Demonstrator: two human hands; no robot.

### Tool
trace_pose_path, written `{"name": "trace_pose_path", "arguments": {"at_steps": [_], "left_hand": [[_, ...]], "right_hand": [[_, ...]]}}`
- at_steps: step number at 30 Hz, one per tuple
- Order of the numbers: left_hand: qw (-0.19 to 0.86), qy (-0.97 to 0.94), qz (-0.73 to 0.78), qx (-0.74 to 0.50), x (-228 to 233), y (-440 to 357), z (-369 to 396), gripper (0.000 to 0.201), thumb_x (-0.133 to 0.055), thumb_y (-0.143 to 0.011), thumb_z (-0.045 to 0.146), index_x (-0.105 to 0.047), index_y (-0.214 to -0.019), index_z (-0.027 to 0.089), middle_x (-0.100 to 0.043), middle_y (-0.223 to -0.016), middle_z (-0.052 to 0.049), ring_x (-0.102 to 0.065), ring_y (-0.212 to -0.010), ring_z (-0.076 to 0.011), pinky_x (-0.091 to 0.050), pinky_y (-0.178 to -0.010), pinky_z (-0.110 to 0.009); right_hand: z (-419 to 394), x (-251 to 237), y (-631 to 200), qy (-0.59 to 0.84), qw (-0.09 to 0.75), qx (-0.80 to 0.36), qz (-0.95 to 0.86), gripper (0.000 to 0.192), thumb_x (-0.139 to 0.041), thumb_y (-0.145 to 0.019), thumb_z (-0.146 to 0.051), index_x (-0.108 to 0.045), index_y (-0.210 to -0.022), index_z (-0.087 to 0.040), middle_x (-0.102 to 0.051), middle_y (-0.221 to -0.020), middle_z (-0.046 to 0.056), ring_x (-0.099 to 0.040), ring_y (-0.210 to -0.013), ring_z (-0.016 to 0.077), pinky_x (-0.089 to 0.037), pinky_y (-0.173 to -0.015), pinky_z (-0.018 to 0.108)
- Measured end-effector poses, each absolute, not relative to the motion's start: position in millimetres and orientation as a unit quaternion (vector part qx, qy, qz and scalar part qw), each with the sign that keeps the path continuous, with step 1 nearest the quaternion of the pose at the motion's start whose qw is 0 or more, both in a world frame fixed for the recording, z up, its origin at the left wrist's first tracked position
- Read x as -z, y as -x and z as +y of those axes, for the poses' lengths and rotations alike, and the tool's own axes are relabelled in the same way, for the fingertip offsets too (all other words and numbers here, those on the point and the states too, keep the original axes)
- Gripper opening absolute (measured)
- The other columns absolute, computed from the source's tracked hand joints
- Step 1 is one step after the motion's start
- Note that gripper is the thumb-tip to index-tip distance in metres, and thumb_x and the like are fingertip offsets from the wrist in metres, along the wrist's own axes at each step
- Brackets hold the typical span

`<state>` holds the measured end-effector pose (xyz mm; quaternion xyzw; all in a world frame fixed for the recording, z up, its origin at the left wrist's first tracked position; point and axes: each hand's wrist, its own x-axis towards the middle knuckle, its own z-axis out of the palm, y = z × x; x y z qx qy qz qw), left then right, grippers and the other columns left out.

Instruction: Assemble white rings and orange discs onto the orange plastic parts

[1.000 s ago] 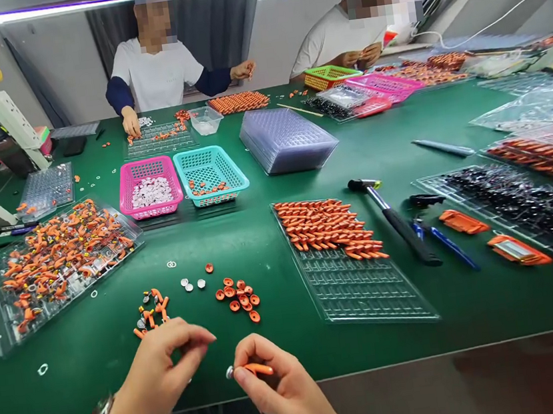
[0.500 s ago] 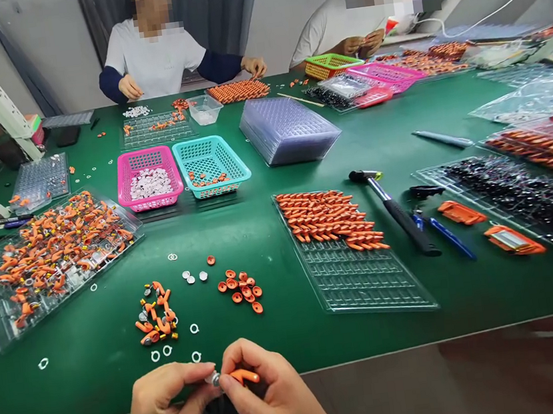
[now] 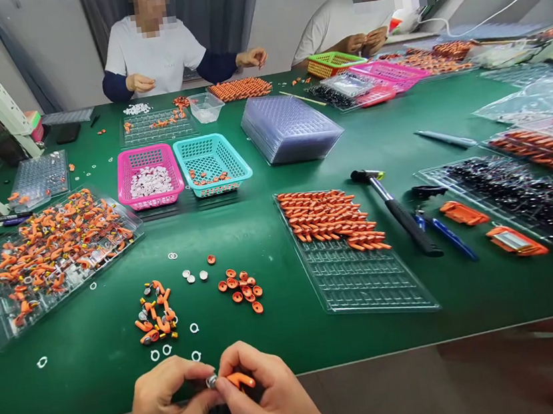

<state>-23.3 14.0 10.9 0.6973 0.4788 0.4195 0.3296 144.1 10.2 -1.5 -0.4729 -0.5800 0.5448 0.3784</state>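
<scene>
My right hand [image 3: 274, 398] pinches an orange earbud shell [image 3: 242, 380], its curved stem sticking out to the right below my fingers. My left hand [image 3: 163, 409] has thumb and forefinger closed on a small round silver-white piece [image 3: 211, 381] at the shell's left end; the fingertips partly hide where the two meet. Just beyond my hands lie several white rings [image 3: 167, 349] and a small heap of orange earbud parts [image 3: 156, 316]. Orange round caps [image 3: 238, 297] sit loose to the right of that heap, and a few silvery discs [image 3: 203, 276] lie farther back.
Left stands a clear tray [image 3: 0, 335] heaped with orange parts; right, another tray [image 3: 366, 283] with rows of orange stems. A pink basket [image 3: 122, 162], a turquoise basket [image 3: 241, 164], stacked clear trays [image 3: 293, 138] and a hammer [image 3: 403, 218] are behind. Two co-workers [image 3: 161, 53] [image 3: 329, 22] sit opposite.
The shell and the silver-white piece have shifted slightly left in my fingers, and more of the round piece shows. Opposite, a co-worker's hands have lifted from the table.
</scene>
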Motion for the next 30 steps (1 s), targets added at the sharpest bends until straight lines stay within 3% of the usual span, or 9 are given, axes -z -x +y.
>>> {"name": "trace_pose_path", "arguments": {"at_steps": [13, 19, 24, 30], "left_hand": [[0.26, -0.75, 0.441, -0.418, -12.3, 23.2, 13.4, 0.009, -0.07, -0.088, 0.03, -0.067, -0.084, 0.023, -0.072, -0.067, 0.004, -0.07, -0.056, -0.0103, -0.055, -0.056, -0.013], [0.228, -0.761, 0.439, -0.421, -9.2, 26.9, 9.1, 0.018, -0.065, -0.092, 0.036, -0.06, -0.103, 0.023, -0.076, -0.076, 0.002, -0.074, -0.062, -0.0108, -0.059, -0.065, -0.013], [0.213, -0.768, 0.42, -0.434, -9.1, 29.1, 5.8, 0.013, -0.063, -0.094, 0.032, -0.059, -0.099, 0.022, -0.074, -0.074, 0.002, -0.073, -0.063, -0.0112, -0.059, -0.065, -0.015], [0.213, -0.772, 0.376, -0.466, -16.0, 24.9, 10.9, 0.012, -0.065, -0.092, 0.023, -0.057, -0.101, 0.022, -0.073, -0.073, 0.001, -0.071, -0.062, -0.0122, -0.061, -0.062, -0.018]], "right_hand": [[13.2, -1.6, -144.7, 0.459, 0.365, -0.572, -0.573, 0.015, -0.051, -0.081, -0.028, -0.045, -0.07, -0.021, -0.037, -0.057, -0.007, -0.032, -0.05, 0.0101, -0.026, -0.046, 0.023], [12.4, 1.6, -146.6, 0.452, 0.36, -0.614, -0.537, 0.013, -0.055, -0.084, -0.029, -0.05, -0.077, -0.019, -0.042, -0.062, -0.006, -0.035, -0.054, 0.0108, -0.028, -0.049, 0.023], [13.5, -3.8, -146.8, 0.419, 0.369, -0.661, -0.501, 0.015, -0.058, -0.083, -0.031, -0.055, -0.079, -0.017, -0.048, -0.066, -0.003, -0.041, -0.057, 0.0113, -0.034, -0.052, 0.023], [8.7, 1.1, -143.3, 0.425, 0.407, -0.609, -0.532, 0.014, -0.06, -0.081, -0.028, -0.054, -0.072, -0.019, -0.046, -0.062, -0.004, -0.042, -0.054, 0.0108, -0.037, -0.051, 0.022]]}}
